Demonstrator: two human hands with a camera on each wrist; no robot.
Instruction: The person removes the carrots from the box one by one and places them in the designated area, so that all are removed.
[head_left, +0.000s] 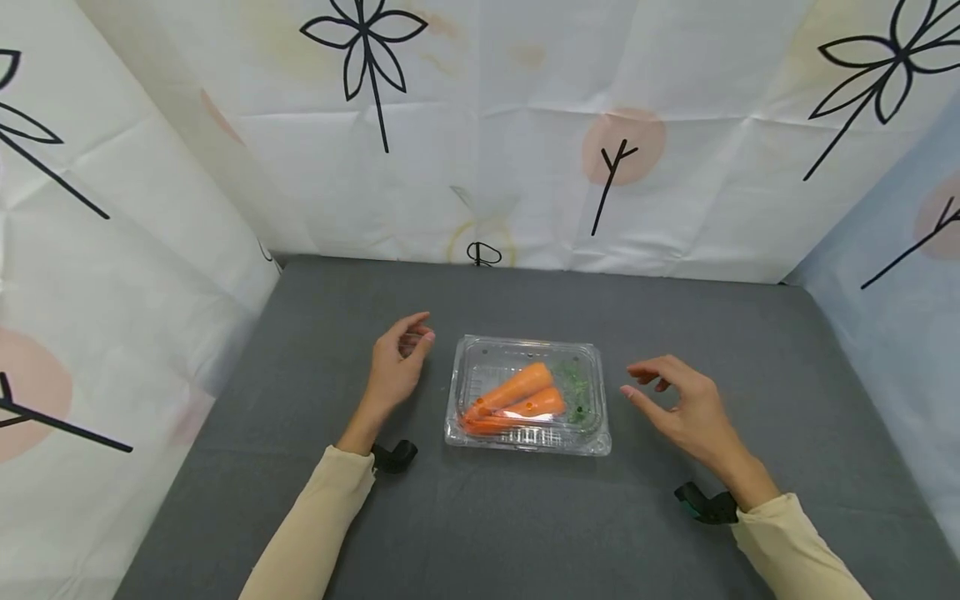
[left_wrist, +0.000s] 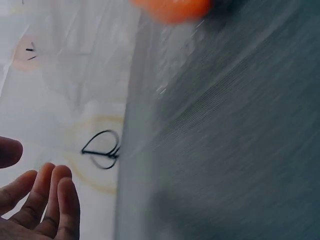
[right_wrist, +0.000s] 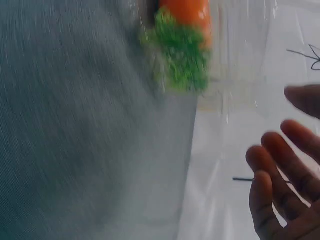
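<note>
A clear plastic clamshell box (head_left: 528,442) with its lid down sits on the dark grey table, between my two hands. Inside it lie orange carrots (head_left: 517,396), with green leafy tops (head_left: 573,390) at the right end. To the left of the box is my left hand (head_left: 397,367), fingers loosely bent and holding nothing. My right hand (head_left: 684,408) is off to the box's right, its thumb and fingers apart and nothing between them. In the right wrist view the leafy tops (right_wrist: 182,55) show through the plastic, blurred.
The grey tabletop (head_left: 480,525) runs back to a white cloth wall (head_left: 510,183) printed with black line flowers and peach circles. Similar cloth hangs at the left (head_left: 135,275) and right (head_left: 915,333) sides. A black wrist mount (head_left: 395,457) sits on the left wrist, another (head_left: 708,504) on the right.
</note>
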